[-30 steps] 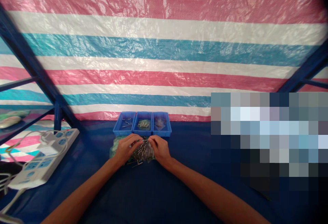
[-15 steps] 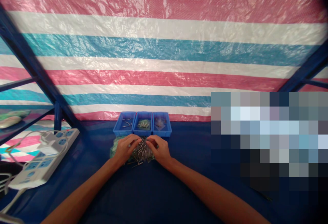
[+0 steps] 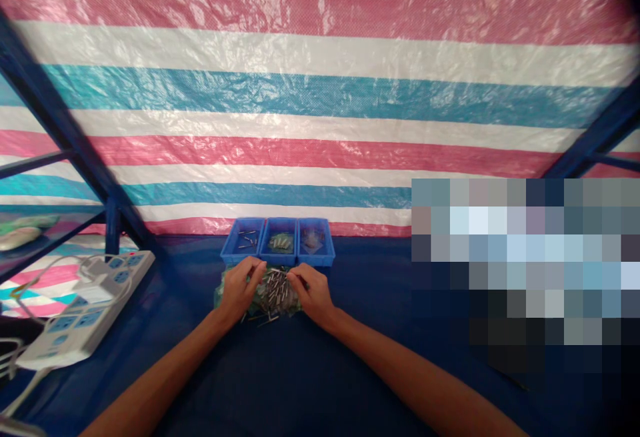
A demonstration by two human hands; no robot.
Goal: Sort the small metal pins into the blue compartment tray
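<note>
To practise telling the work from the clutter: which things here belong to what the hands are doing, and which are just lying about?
In use:
left hand
right hand
pile of metal pins
green bag under the pile
three blue trays

Lying about:
power strips
striped sheet behind
</note>
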